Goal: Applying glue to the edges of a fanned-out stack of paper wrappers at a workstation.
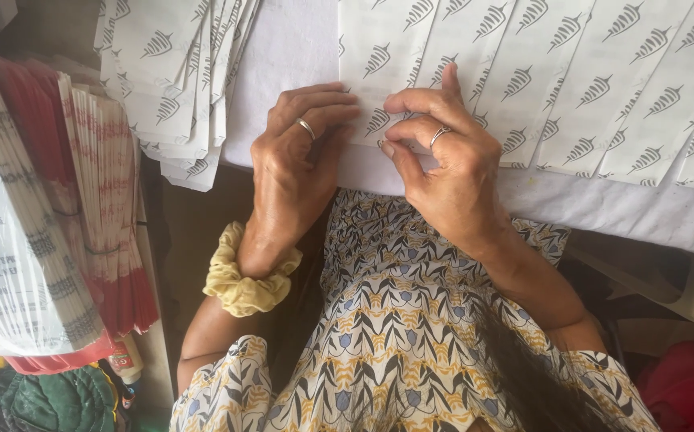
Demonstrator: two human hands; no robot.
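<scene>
— What do the two hands do?

— The left hand (295, 172) lies on the white table (299, 48), fingers bent and pressing the lower edge of a white paper bag (379, 88). The right hand (443, 172) pinches the same edge, just beside the left.

— Where is this bag?

— At the near edge of the table, first in a row of overlapping bags (603, 88). Another pile of bags (175, 88) lies to the left, and bundles of red-printed bags (99, 200) stand further left.
</scene>
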